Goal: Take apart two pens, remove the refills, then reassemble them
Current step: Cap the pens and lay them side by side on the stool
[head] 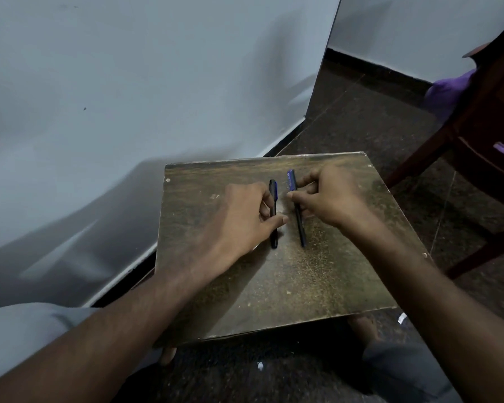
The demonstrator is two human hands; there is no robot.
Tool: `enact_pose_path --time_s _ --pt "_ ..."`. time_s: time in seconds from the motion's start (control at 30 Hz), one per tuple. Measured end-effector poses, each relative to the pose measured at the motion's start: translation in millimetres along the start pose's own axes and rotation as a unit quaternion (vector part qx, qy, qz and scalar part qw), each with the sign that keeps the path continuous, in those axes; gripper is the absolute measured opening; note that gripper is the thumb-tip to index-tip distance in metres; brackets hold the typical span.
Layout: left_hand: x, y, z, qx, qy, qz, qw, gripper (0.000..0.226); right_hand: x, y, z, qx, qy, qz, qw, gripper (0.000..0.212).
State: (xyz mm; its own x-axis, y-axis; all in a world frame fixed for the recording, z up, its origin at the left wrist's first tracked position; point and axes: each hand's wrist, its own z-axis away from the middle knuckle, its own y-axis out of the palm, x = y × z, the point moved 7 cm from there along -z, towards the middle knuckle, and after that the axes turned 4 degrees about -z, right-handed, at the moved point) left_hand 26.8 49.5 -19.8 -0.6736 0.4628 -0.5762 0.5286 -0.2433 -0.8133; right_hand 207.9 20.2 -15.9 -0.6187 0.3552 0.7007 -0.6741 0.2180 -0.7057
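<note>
Two dark pens with blue clips lie side by side on a small worn wooden table (317, 280), both pointing away from me. My left hand (242, 219) pinches the left pen (273, 210) around its middle between thumb and curled fingers. My right hand (329, 196) pinches the right pen (296, 205) near its capped upper end. Both pens look whole, with caps on. Each pen's lower end rests on the tabletop.
A pale wall (128, 97) runs along the table's left and back. At the right stands a dark wooden chair (483, 146) with purple cloth (445, 91) on it. The floor (376, 112) is dark stone. My knees flank the table's near edge.
</note>
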Motion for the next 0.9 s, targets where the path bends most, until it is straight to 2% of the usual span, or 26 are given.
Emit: enact_pose_path --time_s 0.07,0.3,0.4,0.53,0.6,0.7,0.73,0.8,0.9 --pt "0.8 3.5 -0.3 0.002 -0.017 -0.001 1.0 0.029 -1.1 3.0 -0.1 -0.004 0.005 0.001 1.0 0.02" --pt "12.3 12.5 -2.7 0.019 -0.094 0.03 0.995 0.024 7.9 13.4 3.6 -0.022 -0.001 0.044 0.999 0.028" --pt "16.3 19.8 -2.2 0.055 -0.128 0.091 0.986 0.019 13.0 15.0 7.4 -0.02 -0.01 0.042 0.999 0.018" --pt "20.5 22.4 -1.3 0.073 -0.145 0.131 0.978 0.016 19.1 12.0 10.5 0.003 -0.016 0.038 0.999 0.017" --pt "20.1 21.9 -0.1 0.072 -0.136 0.137 0.979 0.016 16.1 -7.8 8.0 -0.029 -0.027 0.08 0.996 0.018" --pt "19.1 17.5 1.3 0.051 -0.112 0.126 0.984 0.021 -5.2 -54.5 2.4 -0.117 -0.013 0.178 0.977 0.025" --pt "17.7 14.7 1.1 0.037 -0.094 0.111 0.989 0.024 -16.3 -65.1 0.0 -0.118 0.011 0.213 0.97 0.029" --pt "12.2 8.6 0.3 0.007 -0.046 0.064 0.997 0.03 -37.3 -70.3 -2.9 -0.073 0.062 0.247 0.964 0.036" --pt "6.3 4.9 -0.4 -0.016 -0.008 0.029 0.999 0.035 -47.8 -59.9 -3.4 -0.017 0.074 0.248 0.966 0.039"
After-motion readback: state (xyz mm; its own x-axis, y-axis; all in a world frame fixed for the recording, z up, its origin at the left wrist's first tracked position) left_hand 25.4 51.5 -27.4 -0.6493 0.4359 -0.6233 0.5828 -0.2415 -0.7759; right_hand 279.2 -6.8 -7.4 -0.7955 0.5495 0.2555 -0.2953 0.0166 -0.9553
